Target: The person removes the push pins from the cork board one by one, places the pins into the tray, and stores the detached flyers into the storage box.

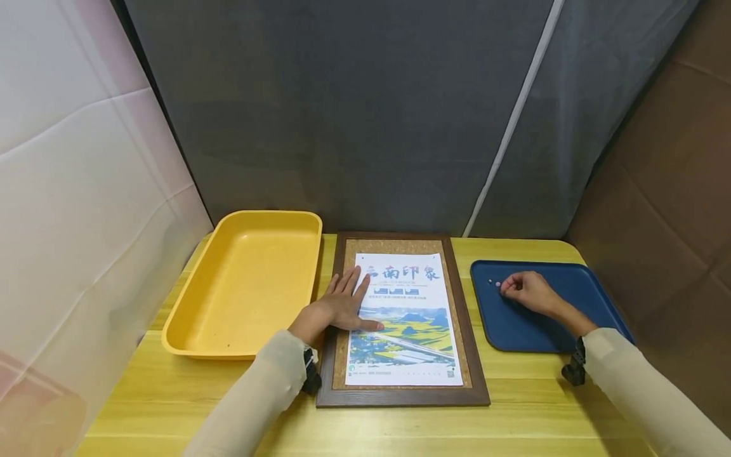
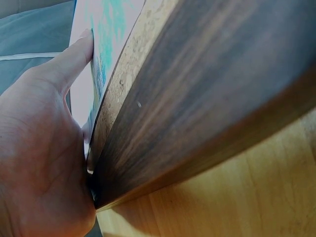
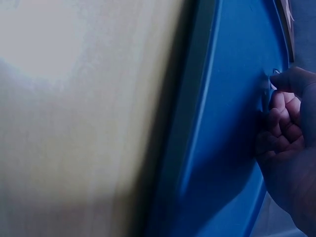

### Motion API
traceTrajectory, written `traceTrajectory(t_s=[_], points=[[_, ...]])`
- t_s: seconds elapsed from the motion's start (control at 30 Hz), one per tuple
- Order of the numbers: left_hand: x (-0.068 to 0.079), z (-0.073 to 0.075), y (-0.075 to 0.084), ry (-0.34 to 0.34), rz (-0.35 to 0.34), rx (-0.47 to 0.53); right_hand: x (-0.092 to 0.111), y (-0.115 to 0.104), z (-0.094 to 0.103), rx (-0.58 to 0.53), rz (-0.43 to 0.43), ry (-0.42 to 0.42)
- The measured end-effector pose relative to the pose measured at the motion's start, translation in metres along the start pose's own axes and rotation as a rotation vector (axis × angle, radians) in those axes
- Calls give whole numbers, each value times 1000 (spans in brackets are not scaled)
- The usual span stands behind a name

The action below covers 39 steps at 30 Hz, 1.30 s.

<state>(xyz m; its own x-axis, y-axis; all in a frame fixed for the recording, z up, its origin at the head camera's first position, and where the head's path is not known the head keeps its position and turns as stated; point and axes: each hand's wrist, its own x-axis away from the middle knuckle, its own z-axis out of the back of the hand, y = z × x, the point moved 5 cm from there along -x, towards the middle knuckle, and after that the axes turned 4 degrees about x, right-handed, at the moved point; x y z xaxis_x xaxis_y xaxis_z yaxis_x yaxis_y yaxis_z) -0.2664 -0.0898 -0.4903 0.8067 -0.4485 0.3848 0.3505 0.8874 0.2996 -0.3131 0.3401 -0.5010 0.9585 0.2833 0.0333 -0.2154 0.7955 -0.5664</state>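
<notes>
Left hand (image 1: 341,310): fingers spread flat on poster (image 1: 410,343), over corkboard (image 1: 394,246). Right hand (image 1: 531,292): fingers curled, beside small bits (image 1: 498,284) in blue tray (image 1: 565,278), right; any hold unclear.

Head view forward and down, brown frame (image 1: 402,398) shared with close left wrist view, blue tray (image 1: 579,285) with close right one

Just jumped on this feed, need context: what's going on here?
A person is working at a wooden table with both hands. The left hand is spread over the left side of a printed landscape poster, which lies on a framed corkboard. The right hand is at a blue tray, fingers curled beside small pale pieces; whether it pinches one is unclear. A yellow tray stands left of the corkboard.
</notes>
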Motion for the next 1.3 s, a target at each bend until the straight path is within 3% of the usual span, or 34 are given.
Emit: traceTrajectory(t_s=[0.27,0.57,0.8,1.03,1.3], points=[[-11,-9,-5,-16,34,-45,-1,2,1,1,0,3],[0,2,3,2,11,-31,2,5,4,-32,-32,43],[-5,-3,-2,7,11,-21,8,3,6,-38,-34,76],[-18,-15,-12,-10,21,-5,13,-11,6,-33,-9,80],[-15,-12,-11,11,3,6,17,-40,1,-45,100,74]])
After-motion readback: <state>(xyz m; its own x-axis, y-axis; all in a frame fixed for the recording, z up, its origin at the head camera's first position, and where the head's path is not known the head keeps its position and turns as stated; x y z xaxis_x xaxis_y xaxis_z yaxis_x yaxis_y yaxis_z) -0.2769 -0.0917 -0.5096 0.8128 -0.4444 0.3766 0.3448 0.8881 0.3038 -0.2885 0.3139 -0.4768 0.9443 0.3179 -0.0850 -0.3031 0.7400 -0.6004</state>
